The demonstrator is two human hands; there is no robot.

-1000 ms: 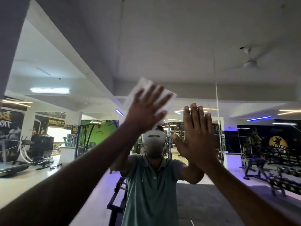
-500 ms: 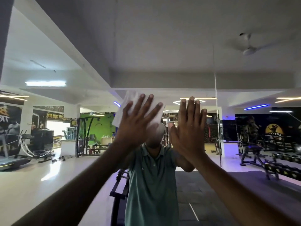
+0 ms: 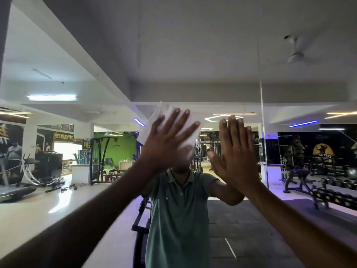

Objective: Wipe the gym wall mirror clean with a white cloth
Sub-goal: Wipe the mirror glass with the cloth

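Two hands up on one mirror [image 3: 193, 55]. Left hand [image 3: 166, 146] flat, fingers spread, pressing one white cloth [image 3: 170, 117] against the glass; cloth sticking out above and beside the fingertips. Right hand [image 3: 234, 151] just beside, open, fingers together, palm to glass, holding nothing. Behind both, one reflected person in green polo [image 3: 179, 219]. One ceiling fan [image 3: 295, 55] up right.
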